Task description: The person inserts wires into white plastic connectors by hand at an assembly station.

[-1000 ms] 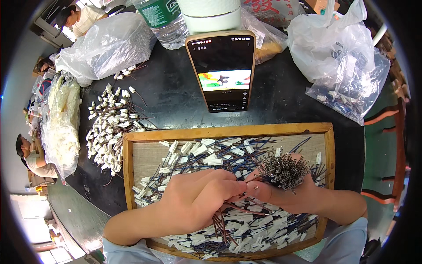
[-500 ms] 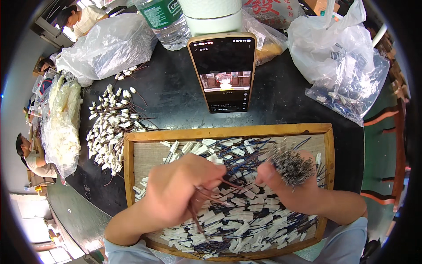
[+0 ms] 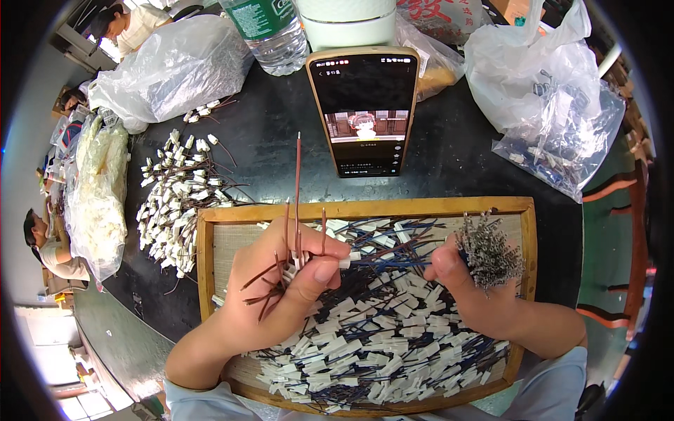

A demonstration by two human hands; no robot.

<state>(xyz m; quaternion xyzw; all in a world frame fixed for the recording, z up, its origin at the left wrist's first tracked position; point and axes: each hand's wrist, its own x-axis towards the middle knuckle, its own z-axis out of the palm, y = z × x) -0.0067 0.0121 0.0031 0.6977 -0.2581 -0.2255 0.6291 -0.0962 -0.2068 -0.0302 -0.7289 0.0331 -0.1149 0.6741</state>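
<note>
My left hand [image 3: 281, 295] is closed around several brown wires [image 3: 298, 182] with bare tips, which stick out upward and to the left. Between its thumb and forefinger is a white plastic connector [image 3: 349, 260]. Bunched in my closed right hand [image 3: 484, 309] is a bundle of thin pieces with grey metal terminal ends [image 3: 489, 251], fanning out above the fist. A dark wire runs from the connector toward my right thumb and forefinger; whether they grip it I cannot tell. Both hands are above a wood-framed tray [image 3: 365, 209], where white connectors with blue and brown wires [image 3: 393, 337] lie heaped.
Left of the tray lies a pile of white connectors with brown wires [image 3: 175, 203]. Beyond it stand a propped phone [image 3: 365, 91], a water bottle [image 3: 270, 38] and a pale green container [image 3: 349, 24]. Plastic bags [image 3: 172, 70] flank these. Other people [image 3: 53, 252] sit at far left.
My left hand has turned over, so the brown wires now point upward instead of down and right. My right hand has shifted slightly right, and its bundle is no longer blurred.
</note>
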